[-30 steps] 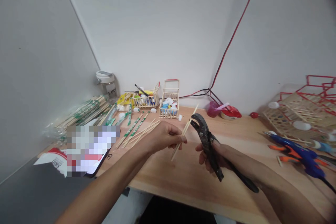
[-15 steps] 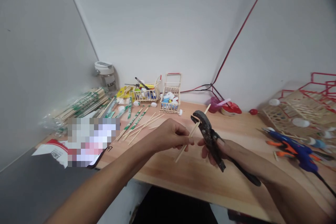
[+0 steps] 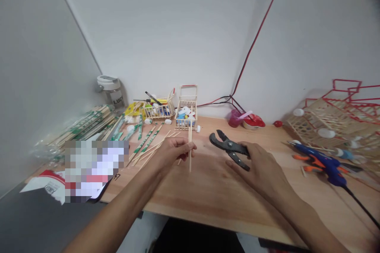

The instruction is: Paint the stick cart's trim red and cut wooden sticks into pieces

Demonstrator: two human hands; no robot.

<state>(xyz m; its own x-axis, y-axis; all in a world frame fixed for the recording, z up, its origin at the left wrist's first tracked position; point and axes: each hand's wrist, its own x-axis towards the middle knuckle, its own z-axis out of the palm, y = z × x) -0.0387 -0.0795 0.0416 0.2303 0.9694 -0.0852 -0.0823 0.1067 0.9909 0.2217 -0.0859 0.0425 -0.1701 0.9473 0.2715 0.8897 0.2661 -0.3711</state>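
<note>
Left hand pinching wooden stick upright, mid-bench; contact between lower end and surface unclear. Right hand wrapped around black pliers, jaws open, pointing left at stick, small gap between. Open bench below both hands, out to front edge. Craft-stick crate near back edge, behind stick. Blue glue gun toward right edge, clear of right hand.
</note>
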